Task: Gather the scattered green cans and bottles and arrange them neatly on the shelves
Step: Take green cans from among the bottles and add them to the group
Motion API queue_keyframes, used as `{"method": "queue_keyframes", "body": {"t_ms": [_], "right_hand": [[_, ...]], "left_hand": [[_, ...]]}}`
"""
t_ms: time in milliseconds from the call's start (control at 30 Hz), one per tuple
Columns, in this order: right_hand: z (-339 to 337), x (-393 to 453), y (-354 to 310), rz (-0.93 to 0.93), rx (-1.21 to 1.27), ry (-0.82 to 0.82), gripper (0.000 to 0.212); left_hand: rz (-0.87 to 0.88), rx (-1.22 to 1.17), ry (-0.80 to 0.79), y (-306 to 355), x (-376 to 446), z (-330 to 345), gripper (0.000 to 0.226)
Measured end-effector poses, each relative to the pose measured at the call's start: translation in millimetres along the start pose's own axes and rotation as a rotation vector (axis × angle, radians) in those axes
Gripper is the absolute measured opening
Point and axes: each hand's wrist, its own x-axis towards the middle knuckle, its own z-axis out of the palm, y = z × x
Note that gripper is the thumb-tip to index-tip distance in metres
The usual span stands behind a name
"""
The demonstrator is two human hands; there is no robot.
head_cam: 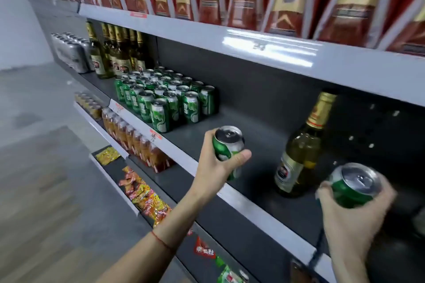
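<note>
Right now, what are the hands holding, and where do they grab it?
Left hand grips a green can around its side; right hand holds another green can around its body.

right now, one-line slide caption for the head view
Both hands, left hand and right hand, each carry a green can toward the shelf beside a lone bottle.

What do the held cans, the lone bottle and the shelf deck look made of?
Cans, left hand and right hand: likely aluminium, with bare silvery tops, pull tabs and glossy green print.
Lone bottle: glass apparently, see-through yellow-green, with gold foil neck.
Shelf deck: probably painted metal, matt dark grey, with a pale glossy front lip.
</note>
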Motion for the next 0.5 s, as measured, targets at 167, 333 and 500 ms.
{"method": "queue_keyframes", "body": {"t_ms": [167,333,500], "right_hand": [[52,-50,-18,-0.024,0.030,-0.082,0.082],[128,-64,-13,-0.047,-0.043,-0.253,0.074],[204,-52,-3,0.029,-0.059,-0.400,0.068]], "left_hand": [[-0.021,-0.003,0.045,-31,80,-60,0.053],[-0.132,0.052,0.117,-68,154,-103,0.075],[-0.209,0.129,0.202,-122,201,-116,0.100]]}}
